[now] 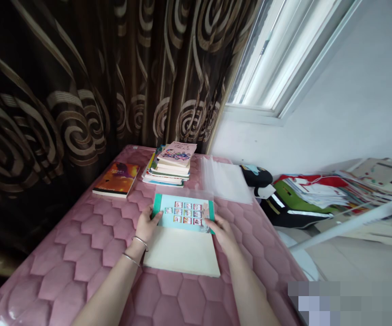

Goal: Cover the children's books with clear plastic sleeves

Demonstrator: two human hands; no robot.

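Note:
An open book [182,251] lies before me with a blank cream page toward me. Its light blue cover [188,213], green along the sides, carries rows of small pictures. Clear plastic film [185,192] shows past the cover's far edge; how far it wraps round the book I cannot tell. My left hand [147,224] grips the cover's left edge, thumb on top. At the right edge, my right hand [221,228] holds the cover with its fingers curled round it. The undersides of both hands are hidden.
Beyond the book, a stack of books [170,167] rises on the pink quilted mattress [90,240]. An orange book [116,179] lies left of it, and clear plastic sleeves [228,179] lie to the right. Past the mattress's right side are bags [294,203] and papers [318,189].

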